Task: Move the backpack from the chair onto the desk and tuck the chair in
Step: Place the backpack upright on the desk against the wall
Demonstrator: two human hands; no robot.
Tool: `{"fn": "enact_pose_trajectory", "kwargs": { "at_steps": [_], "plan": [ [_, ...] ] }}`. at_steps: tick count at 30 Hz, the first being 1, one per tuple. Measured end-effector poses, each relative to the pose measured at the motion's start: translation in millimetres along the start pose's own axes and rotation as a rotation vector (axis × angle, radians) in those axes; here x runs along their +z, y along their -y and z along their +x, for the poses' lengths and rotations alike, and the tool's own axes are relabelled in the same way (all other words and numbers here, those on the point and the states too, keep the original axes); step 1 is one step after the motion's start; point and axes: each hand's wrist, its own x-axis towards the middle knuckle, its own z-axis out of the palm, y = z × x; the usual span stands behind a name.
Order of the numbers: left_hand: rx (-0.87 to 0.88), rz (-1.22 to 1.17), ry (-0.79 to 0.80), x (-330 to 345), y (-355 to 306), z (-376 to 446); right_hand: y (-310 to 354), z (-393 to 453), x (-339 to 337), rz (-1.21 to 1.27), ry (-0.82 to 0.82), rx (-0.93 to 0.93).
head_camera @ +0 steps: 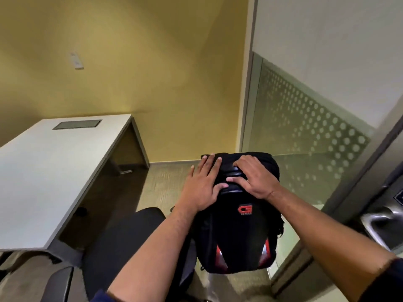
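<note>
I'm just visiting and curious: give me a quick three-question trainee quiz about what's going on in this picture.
1. True or false: the backpack already lies on the desk.
2. Which hand curls its fingers over the bag's top: A) left hand B) right hand?
3. Fill in: the logo on the backpack is ___ in colour.

Key: 1 false, it is held off to the right of the desk, beside the chair; 2 B; 3 red.

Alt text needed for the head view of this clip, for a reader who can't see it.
Both hands hold the top of a black backpack: the left hand lies flat with fingers spread, the right hand curls over the top. A dark chair sits below, a white desk at left.
</note>
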Motion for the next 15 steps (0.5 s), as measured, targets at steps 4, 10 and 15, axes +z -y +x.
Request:
{"fn": "enact_pose_trajectory", "kwargs": {
  "at_steps": [4, 10, 15],
  "plan": [
    [-0.041, -0.167, -0.028, -1.7, 29.4, 24.3, -3.7, 35.0, 5.8, -0.029, -0.014, 0.029],
    [-0.012, -0.131, -0.150, -7.2, 51.9, 43.7, -7.1, 78.8, 16.4, -0.044, -0.117, 0.067],
    [0.079, 0.019, -0.226, 0.4, 77.0, 68.1, -20.9, 120.9, 27.0, -0.014, -0.120, 0.060]
  ]
}}
